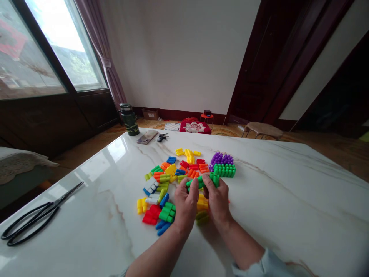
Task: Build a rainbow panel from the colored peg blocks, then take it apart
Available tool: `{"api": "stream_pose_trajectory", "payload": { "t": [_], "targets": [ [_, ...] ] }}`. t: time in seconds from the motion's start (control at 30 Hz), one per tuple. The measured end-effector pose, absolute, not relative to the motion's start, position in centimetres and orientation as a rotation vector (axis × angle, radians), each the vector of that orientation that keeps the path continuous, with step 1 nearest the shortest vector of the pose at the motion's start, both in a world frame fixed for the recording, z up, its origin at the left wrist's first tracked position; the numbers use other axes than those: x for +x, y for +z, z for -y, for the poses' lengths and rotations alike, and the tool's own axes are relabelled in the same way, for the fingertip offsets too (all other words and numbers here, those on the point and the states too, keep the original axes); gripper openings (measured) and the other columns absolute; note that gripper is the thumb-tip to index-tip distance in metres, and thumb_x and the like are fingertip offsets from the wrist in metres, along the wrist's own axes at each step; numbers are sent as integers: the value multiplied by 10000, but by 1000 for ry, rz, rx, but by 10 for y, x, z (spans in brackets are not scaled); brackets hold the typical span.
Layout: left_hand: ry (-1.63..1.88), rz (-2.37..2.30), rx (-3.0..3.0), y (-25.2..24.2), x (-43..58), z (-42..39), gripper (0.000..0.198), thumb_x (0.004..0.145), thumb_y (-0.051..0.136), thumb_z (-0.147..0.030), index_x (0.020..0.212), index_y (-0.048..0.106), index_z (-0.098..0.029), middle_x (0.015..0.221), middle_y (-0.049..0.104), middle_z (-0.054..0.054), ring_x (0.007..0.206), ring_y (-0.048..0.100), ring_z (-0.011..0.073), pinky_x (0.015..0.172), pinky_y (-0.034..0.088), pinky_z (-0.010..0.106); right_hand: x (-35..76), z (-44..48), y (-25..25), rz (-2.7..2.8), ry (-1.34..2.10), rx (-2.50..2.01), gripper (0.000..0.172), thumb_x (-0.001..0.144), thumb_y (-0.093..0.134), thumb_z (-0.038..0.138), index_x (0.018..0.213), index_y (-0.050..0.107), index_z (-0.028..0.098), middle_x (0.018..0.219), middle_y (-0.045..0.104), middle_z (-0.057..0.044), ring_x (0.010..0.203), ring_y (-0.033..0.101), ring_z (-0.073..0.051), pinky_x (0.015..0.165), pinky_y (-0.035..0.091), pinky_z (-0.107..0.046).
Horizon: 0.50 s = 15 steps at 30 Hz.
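Note:
My left hand (185, 206) and my right hand (216, 200) meet over a pile of coloured plastic blocks (170, 181) on a white marble table (288, 200). Both pinch a green block piece (201, 181) held between them just above the table, the left on its near end, the right on its far end. Yellow blocks (202, 202) lie partly hidden beneath my hands. A joined green block row (225, 170) and purple blocks (221, 158) sit just beyond my right hand.
Black scissors (37, 215) lie near the table's left edge. A phone (147, 136), keys (161, 137) and a camouflage flask (129, 119) stand at the far left corner. Beyond the table are a stool (263, 130) and a red bag (195, 126).

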<state>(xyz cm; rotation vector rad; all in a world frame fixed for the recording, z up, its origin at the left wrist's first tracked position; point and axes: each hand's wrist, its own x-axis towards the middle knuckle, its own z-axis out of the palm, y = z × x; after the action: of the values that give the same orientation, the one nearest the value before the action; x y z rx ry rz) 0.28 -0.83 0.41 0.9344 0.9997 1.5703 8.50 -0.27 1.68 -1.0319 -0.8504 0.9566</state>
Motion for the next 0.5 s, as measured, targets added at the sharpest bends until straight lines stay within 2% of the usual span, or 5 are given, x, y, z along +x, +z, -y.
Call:
{"api": "stream_pose_trajectory", "payload": {
  "t": [0.1, 0.23, 0.5],
  "targets": [
    [1532, -951, 954, 6, 7, 10, 382, 806, 619, -540, 721, 510, -184, 458, 385, -91, 405, 309, 42, 411, 253, 167, 82, 4, 16, 812, 897, -1045, 338, 744, 694, 460, 658, 507, 192, 490, 415, 87, 433, 339, -68, 412, 311, -215],
    [1511, -965, 946, 6, 9, 10, 376, 824, 607, -524, 713, 502, -181, 477, 398, -85, 419, 305, 38, 420, 254, 167, 83, 4, 18, 868, 766, -1099, 329, 705, 712, 474, 700, 588, 169, 536, 512, 54, 482, 428, -91, 461, 369, -231],
    [1530, -967, 988, 8, 9, 12, 361, 839, 606, -494, 706, 505, -174, 492, 428, -69, 439, 330, 40, 427, 258, 170, 86, 2, 17, 903, 699, -1103, 342, 720, 695, 486, 669, 587, 166, 521, 511, 47, 486, 437, -95, 474, 376, -232]
  ]
}}
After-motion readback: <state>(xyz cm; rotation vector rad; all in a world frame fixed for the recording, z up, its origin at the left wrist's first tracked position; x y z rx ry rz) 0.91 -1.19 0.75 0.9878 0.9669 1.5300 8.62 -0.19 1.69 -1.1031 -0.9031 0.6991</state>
